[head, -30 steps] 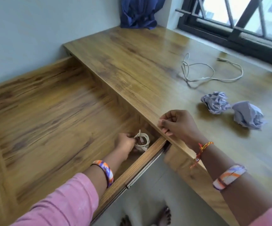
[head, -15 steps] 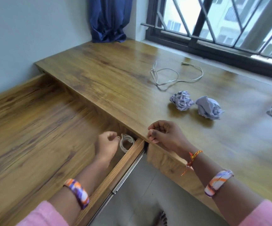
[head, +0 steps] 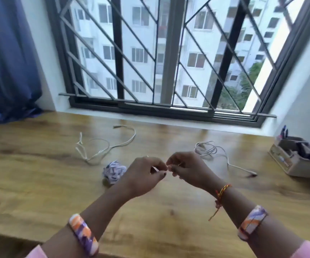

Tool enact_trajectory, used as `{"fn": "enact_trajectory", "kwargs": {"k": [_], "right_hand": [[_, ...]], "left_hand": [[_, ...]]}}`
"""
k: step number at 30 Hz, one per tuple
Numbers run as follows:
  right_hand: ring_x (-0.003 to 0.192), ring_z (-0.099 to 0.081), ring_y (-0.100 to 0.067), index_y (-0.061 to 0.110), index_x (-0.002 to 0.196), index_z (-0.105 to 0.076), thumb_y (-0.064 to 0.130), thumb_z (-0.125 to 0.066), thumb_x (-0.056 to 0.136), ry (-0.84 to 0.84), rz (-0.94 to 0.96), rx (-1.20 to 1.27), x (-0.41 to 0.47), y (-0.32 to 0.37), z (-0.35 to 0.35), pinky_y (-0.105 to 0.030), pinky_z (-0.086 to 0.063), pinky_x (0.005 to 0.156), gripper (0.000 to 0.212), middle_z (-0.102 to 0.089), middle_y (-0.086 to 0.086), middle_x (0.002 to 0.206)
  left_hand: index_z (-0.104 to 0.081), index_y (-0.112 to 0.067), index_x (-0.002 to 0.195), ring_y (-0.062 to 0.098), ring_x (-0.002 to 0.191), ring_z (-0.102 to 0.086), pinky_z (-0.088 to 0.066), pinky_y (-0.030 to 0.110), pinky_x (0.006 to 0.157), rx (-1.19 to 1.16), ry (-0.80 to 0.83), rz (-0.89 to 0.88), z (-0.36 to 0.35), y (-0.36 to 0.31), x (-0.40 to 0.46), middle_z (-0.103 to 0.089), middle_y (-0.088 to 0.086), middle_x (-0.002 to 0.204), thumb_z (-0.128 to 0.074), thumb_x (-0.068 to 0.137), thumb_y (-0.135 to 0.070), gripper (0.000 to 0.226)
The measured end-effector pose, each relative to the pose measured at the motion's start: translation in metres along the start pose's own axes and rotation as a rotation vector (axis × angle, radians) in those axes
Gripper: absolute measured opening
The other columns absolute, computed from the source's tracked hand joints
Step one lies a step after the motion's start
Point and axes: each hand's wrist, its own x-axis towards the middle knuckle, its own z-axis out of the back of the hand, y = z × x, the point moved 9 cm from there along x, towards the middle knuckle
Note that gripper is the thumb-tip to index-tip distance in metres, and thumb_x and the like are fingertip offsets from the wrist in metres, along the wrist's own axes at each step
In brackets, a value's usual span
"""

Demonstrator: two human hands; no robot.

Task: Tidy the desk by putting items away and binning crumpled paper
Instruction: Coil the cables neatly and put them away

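Crumpled paper [head: 114, 171] lies on the desk [head: 39, 183], near a loose cable [head: 102, 146]. Left hand [head: 143, 175] and right hand [head: 187, 170] are raised together, fingertips curled and touching; anything pinched cannot be made out. A second cable [head: 211, 151] awaits storing.

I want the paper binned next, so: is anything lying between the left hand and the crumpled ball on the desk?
Nothing visible does. The left hand hovers just right of the crumpled purple-and-white paper ball, with only bare wooden desk between them. The loose white cable lies behind the ball, toward the window. No bin is in view.
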Motion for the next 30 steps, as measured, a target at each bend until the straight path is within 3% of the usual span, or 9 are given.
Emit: {"fn": "enact_trajectory", "kwargs": {"k": [2,6,9,13,17,21,25,27,30], "right_hand": [[0.064,-0.055,-0.006,0.018,0.088,-0.065,0.01,-0.064,0.082,-0.074,-0.081,-0.139,0.003,-0.037,0.035,-0.022,-0.048,0.067,0.011,-0.058,0.01,0.07],[0.095,-0.059,-0.017,0.025,0.121,-0.056,0.016,-0.063,0.083,-0.061,-0.325,-0.336,0.005,-0.122,0.085,-0.028,-0.046,0.088,0.039,-0.06,-0.002,0.113],[0.12,-0.05,-0.022,0.029,0.137,-0.039,0.015,-0.06,0.085,-0.053,-0.38,-0.416,0.011,-0.161,0.107,-0.033,-0.042,0.1,0.059,-0.043,-0.004,0.138],[0.136,-0.032,-0.027,0.019,0.147,-0.019,0.017,-0.057,0.087,-0.108,-0.425,-0.401,0.027,-0.194,0.122,-0.033,-0.03,0.11,0.071,-0.032,-0.011,0.148],[0.121,-0.049,-0.028,0.007,0.137,-0.037,0.03,-0.06,0.087,-0.196,-0.535,-0.162,0.048,-0.217,0.128,-0.03,-0.04,0.097,0.059,-0.053,-0.015,0.132],[0.097,-0.063,-0.02,0.014,0.099,-0.067,0.022,-0.068,0.079,-0.233,-0.556,-0.14,0.067,-0.227,0.127,-0.025,-0.049,0.081,0.022,-0.069,-0.01,0.109],[0.076,-0.056,-0.011,0.006,0.09,-0.072,0.009,-0.066,0.079,-0.2,-0.45,-0.112,0.085,-0.208,0.132,-0.013,-0.039,0.055,0.013,-0.071,-0.012,0.091],[0.069,-0.055,-0.01,0.012,0.08,-0.068,0.007,-0.064,0.081,-0.235,-0.359,-0.027,0.091,-0.184,0.142,-0.01,-0.04,0.056,0.007,-0.067,-0.007,0.079],[0.074,-0.062,-0.02,0.017,0.071,-0.061,0.006,-0.061,0.083,-0.279,-0.176,0.07,0.1,-0.132,0.164,-0.032,-0.052,0.072,0.017,-0.065,-0.007,0.075]], "left_hand": [[-0.062,-0.052,0.078,-0.001,0.081,-0.062,-0.049,0.033,0.088,0.102,0.127,-0.049,-0.022,-0.016,0.029,-0.062,-0.026,0.085,-0.055,0.069,-0.053,0.012],[-0.065,-0.017,0.11,0.009,0.086,-0.061,-0.044,0.017,0.078,0.217,0.28,-0.155,-0.059,-0.043,0.08,-0.062,-0.002,0.108,-0.061,0.086,-0.025,0.026],[-0.062,-0.013,0.114,0.013,0.093,-0.062,-0.043,0.019,0.079,0.311,0.332,-0.173,-0.079,-0.049,0.112,-0.062,0.002,0.116,-0.06,0.087,-0.024,0.029],[-0.063,-0.015,0.113,0.016,0.1,-0.061,-0.043,0.019,0.081,0.359,0.379,-0.157,-0.103,-0.046,0.144,-0.062,0.002,0.117,-0.06,0.086,-0.027,0.029],[-0.063,-0.013,0.112,0.016,0.101,-0.06,-0.041,0.017,0.077,0.38,0.37,-0.16,-0.117,-0.046,0.168,-0.063,0.003,0.117,-0.061,0.086,-0.025,0.029],[-0.063,-0.012,0.112,0.016,0.098,-0.059,-0.037,0.016,0.075,0.418,0.359,-0.161,-0.117,-0.043,0.184,-0.063,0.004,0.116,-0.061,0.085,-0.023,0.029],[-0.054,-0.013,0.125,0.019,0.109,-0.057,-0.04,0.018,0.084,0.435,0.262,-0.133,-0.098,-0.041,0.204,-0.057,0.007,0.125,-0.063,0.084,-0.026,0.043],[-0.043,-0.015,0.134,0.022,0.116,-0.053,-0.04,0.025,0.095,0.392,0.176,-0.101,-0.083,-0.042,0.215,-0.049,0.01,0.132,-0.066,0.082,-0.032,0.059],[-0.045,-0.021,0.127,0.023,0.11,-0.055,-0.043,0.031,0.094,0.165,0.075,-0.096,-0.058,-0.058,0.228,-0.053,0.009,0.127,-0.074,0.074,-0.037,0.063]]}}
